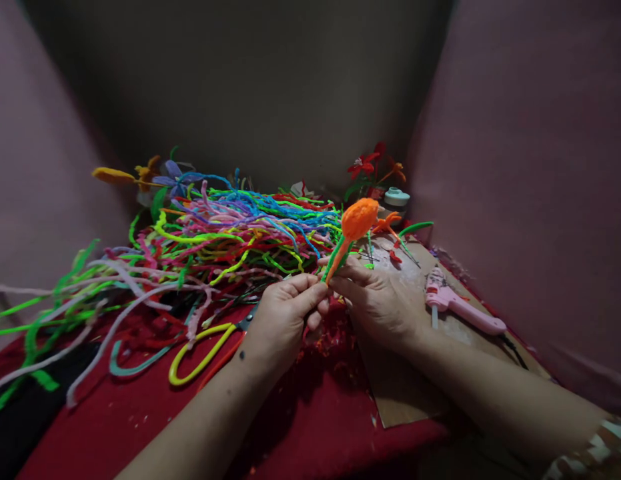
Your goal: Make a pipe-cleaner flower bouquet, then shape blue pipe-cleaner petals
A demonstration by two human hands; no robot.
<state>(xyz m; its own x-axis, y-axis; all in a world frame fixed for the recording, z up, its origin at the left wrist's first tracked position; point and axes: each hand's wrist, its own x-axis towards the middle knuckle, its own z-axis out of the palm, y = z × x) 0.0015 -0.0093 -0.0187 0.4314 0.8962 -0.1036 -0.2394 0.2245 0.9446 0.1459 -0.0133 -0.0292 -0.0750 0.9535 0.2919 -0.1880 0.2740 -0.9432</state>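
An orange pipe-cleaner tulip [360,219] stands tilted up to the right above my two hands, its stem wound in green and orange fuzzy strands. My left hand [295,307] pinches the lower end of the stem between thumb and fingers. My right hand [373,300] closes on the same stem from the other side, with its fingertips partly hidden behind the flower. The two hands nearly meet at the stem.
A big heap of coloured pipe cleaners [270,230] spreads behind and left. Yellow-handled scissors [203,353] lie by my left wrist. On cardboard [405,400] at right rests a pink glue gun [465,310] with a cord; a lidded jar [396,200] and red flowers [363,167] stand behind.
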